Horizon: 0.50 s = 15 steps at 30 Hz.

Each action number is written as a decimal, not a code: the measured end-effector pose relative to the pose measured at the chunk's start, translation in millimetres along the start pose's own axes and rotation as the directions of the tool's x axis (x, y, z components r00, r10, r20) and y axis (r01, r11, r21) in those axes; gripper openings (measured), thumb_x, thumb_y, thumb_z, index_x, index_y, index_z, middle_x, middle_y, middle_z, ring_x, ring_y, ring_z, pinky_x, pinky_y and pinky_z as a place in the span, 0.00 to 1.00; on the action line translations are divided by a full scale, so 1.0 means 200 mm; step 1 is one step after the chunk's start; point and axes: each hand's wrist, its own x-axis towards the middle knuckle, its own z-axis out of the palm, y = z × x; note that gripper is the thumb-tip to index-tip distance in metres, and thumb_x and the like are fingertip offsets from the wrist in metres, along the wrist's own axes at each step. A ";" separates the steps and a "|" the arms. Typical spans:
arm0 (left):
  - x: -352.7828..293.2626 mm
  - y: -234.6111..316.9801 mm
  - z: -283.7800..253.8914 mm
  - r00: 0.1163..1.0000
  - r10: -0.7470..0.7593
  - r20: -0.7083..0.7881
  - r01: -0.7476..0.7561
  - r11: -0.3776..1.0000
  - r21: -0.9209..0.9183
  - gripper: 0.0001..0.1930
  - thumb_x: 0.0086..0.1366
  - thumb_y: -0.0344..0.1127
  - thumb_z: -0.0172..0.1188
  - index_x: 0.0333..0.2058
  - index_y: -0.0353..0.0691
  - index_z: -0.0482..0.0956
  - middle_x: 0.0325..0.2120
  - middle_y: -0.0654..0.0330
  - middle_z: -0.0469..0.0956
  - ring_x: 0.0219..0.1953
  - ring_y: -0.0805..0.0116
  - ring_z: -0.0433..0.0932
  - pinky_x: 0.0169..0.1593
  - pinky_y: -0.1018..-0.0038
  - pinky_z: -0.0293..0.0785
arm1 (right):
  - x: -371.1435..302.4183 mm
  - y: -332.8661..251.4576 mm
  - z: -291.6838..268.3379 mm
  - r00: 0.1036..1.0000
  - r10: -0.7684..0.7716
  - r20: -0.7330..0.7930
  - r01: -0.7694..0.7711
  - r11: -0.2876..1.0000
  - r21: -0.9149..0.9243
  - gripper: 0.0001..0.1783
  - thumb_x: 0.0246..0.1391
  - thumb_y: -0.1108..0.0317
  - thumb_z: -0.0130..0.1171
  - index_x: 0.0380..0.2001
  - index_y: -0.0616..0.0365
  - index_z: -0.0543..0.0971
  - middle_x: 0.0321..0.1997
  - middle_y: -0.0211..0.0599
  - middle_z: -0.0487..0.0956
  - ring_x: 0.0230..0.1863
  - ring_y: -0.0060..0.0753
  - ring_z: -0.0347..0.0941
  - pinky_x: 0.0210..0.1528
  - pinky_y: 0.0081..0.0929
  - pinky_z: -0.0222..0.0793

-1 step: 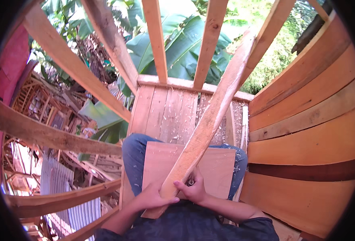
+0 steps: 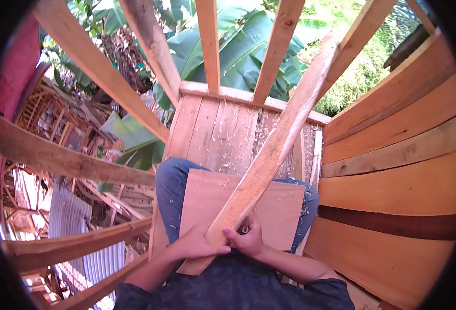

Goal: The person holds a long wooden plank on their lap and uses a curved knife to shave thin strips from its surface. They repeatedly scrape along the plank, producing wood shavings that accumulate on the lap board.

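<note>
A long, rough-sawn wooden plank (image 2: 270,161) slants from my lap up to the far right, its upper end in front of the railing. My left hand (image 2: 199,243) is wrapped round its near end, thumb across the face. On its right edge, my right hand (image 2: 249,238) grips with the thumb on top and the fingers curled partly out of sight. A small round metallic thing (image 2: 245,229) shows within my right hand's curl; its kind is unclear. Under the plank, a flat square board (image 2: 202,194) lies across my legs.
Wood shavings are scattered over the slatted floor (image 2: 197,129) and my jeans. Upright railing slats (image 2: 207,44) stand ahead, with more bars at left (image 2: 68,160). A plank wall (image 2: 393,186) closes the right side. Corrugated metal sheet (image 2: 70,212) lies beyond the left bars.
The view has shifted slightly, so the floor and railing sit a little higher in the picture. Both hands keep the same hold on the plank.
</note>
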 end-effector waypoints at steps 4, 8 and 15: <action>-0.02 -0.06 0.10 0.990 -0.143 -0.002 0.138 0.956 -0.260 0.24 0.53 0.33 0.71 0.48 0.33 0.75 0.33 0.60 0.80 0.33 0.75 0.79 0.38 0.76 0.76 | -0.06 0.04 -0.09 0.998 -0.010 0.067 0.018 0.992 -0.128 0.32 0.49 0.70 0.69 0.53 0.67 0.63 0.43 0.41 0.76 0.43 0.29 0.76 0.42 0.25 0.74; -0.02 -0.06 0.13 0.990 0.006 -0.141 -0.017 0.997 -0.077 0.25 0.54 0.31 0.70 0.49 0.32 0.73 0.34 0.60 0.80 0.34 0.74 0.80 0.39 0.76 0.76 | -0.05 -0.03 -0.23 0.995 -0.060 0.085 0.090 0.911 -0.403 0.24 0.53 0.50 0.63 0.36 0.64 0.75 0.25 0.39 0.78 0.29 0.30 0.78 0.31 0.27 0.71; 0.02 -0.04 0.11 0.952 0.156 -0.265 -0.116 0.980 0.161 0.27 0.53 0.31 0.69 0.51 0.30 0.72 0.36 0.58 0.80 0.34 0.74 0.80 0.39 0.77 0.76 | -0.03 -0.17 -0.35 0.996 -0.063 -0.060 -0.019 0.518 -0.855 0.34 0.51 0.35 0.56 0.20 0.61 0.79 0.13 0.48 0.72 0.19 0.53 0.74 0.21 0.38 0.67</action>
